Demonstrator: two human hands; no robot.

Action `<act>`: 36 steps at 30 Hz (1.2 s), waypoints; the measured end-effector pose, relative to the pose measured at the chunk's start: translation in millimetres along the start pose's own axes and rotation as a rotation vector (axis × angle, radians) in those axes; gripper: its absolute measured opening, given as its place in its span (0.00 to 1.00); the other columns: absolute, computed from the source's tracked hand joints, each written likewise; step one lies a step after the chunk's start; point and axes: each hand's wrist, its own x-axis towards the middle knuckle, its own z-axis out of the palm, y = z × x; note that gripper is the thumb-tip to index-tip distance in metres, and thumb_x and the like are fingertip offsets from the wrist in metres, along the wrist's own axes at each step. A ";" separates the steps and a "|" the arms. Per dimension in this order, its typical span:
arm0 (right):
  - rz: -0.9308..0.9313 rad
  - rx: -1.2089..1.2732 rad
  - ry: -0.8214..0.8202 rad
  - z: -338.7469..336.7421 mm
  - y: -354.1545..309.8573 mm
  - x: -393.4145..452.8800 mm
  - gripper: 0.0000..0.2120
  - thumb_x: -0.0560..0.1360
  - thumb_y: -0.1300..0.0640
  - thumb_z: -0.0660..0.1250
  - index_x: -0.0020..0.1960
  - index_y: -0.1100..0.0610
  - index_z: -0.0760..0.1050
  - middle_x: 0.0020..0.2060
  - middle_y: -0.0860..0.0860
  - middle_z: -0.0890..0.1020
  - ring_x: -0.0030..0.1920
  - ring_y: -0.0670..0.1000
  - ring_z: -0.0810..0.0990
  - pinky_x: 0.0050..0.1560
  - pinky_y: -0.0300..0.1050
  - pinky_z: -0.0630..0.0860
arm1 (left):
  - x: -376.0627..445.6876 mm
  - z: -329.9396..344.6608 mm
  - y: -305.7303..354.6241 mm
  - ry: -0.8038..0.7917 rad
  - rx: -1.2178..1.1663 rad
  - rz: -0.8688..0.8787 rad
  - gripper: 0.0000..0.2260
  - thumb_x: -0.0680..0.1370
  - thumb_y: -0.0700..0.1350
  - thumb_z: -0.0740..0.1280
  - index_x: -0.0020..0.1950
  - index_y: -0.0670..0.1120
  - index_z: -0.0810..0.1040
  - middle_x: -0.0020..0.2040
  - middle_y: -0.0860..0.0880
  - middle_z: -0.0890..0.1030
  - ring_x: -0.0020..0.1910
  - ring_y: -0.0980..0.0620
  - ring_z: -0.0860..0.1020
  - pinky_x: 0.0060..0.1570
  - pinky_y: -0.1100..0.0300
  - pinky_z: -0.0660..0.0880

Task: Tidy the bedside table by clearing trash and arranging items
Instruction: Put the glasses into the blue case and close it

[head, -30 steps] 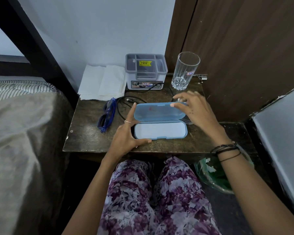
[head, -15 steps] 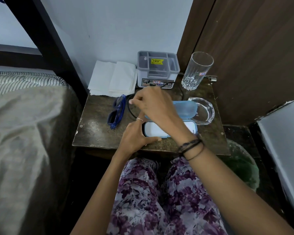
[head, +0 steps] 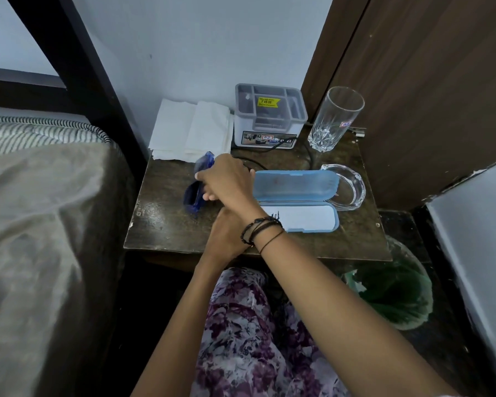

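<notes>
Blue glasses (head: 194, 194) lie on the left part of the dark bedside table (head: 166, 227). My right hand (head: 226, 179) reaches across to them, fingers curled around the frame. A light blue glasses case (head: 297, 185) lies open in the middle of the table, lid tilted back and its white lining bare. My left hand (head: 226, 237) rests at the case's left end, below my right wrist. Its fingers are hidden by that wrist.
A glass ashtray (head: 354, 190) touches the case's right end. At the back stand a tall glass (head: 334, 118), a grey organiser (head: 269, 116) with a black cable (head: 308, 156), and folded tissues (head: 189, 130). A green-lined bin (head: 395, 293) sits lower right; the bed (head: 40, 224) is on the left.
My right hand left the case lid and crossed leftward over my left hand to the blue glasses. The case stays open, and the ashtray behind it came into view.
</notes>
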 end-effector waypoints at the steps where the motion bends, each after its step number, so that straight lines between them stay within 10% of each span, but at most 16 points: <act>1: 0.014 0.101 -0.020 -5.5 -1.8 -1.2 0.12 0.72 0.54 0.67 0.33 0.59 0.77 0.27 0.54 0.83 0.34 0.54 0.84 0.47 0.51 0.77 | 2.4 0.6 -3.4 -0.002 0.018 0.031 0.09 0.71 0.47 0.58 0.33 0.45 0.65 0.33 0.38 0.76 0.41 0.39 0.76 0.38 0.57 0.64; 6: -0.138 0.148 0.044 -74.4 7.0 -23.0 0.06 0.70 0.56 0.72 0.36 0.55 0.79 0.27 0.51 0.80 0.28 0.52 0.79 0.30 0.43 0.75 | 13.5 3.9 -13.7 -0.020 0.085 0.033 0.28 0.63 0.52 0.78 0.58 0.46 0.72 0.50 0.49 0.82 0.51 0.48 0.78 0.42 0.57 0.70; 9: -0.285 0.004 0.092 -125.3 28.9 -45.3 0.02 0.71 0.55 0.71 0.43 0.53 0.81 0.35 0.49 0.83 0.35 0.46 0.81 0.35 0.40 0.76 | 12.4 2.7 -12.3 -0.031 0.066 0.067 0.48 0.63 0.51 0.78 0.75 0.56 0.52 0.55 0.53 0.81 0.53 0.54 0.77 0.45 0.61 0.70; 16: -0.370 -0.451 0.006 -150.1 99.2 -59.1 0.07 0.75 0.54 0.67 0.50 0.53 0.82 0.42 0.47 0.82 0.43 0.44 0.72 0.46 0.37 0.63 | 9.3 2.8 -6.1 0.003 0.033 0.066 0.51 0.63 0.50 0.78 0.74 0.61 0.46 0.58 0.53 0.81 0.58 0.47 0.77 0.48 0.58 0.72; 24: -0.452 -0.507 0.020 -116.0 130.5 -49.8 0.09 0.77 0.53 0.64 0.51 0.53 0.82 0.42 0.47 0.82 0.46 0.50 0.72 0.43 0.53 0.74 | 10.0 4.4 -8.7 0.017 -0.009 0.086 0.50 0.63 0.46 0.78 0.73 0.64 0.47 0.49 0.54 0.83 0.50 0.52 0.80 0.45 0.58 0.74; 36: -0.491 -0.364 0.366 -145.6 128.6 -42.9 0.18 0.77 0.52 0.64 0.65 0.53 0.73 0.59 0.49 0.77 0.56 0.46 0.71 0.53 0.33 0.66 | 7.2 1.8 -4.3 0.031 -0.019 0.177 0.42 0.64 0.44 0.78 0.57 0.76 0.53 0.65 0.52 0.75 0.51 0.60 0.77 0.52 0.54 0.76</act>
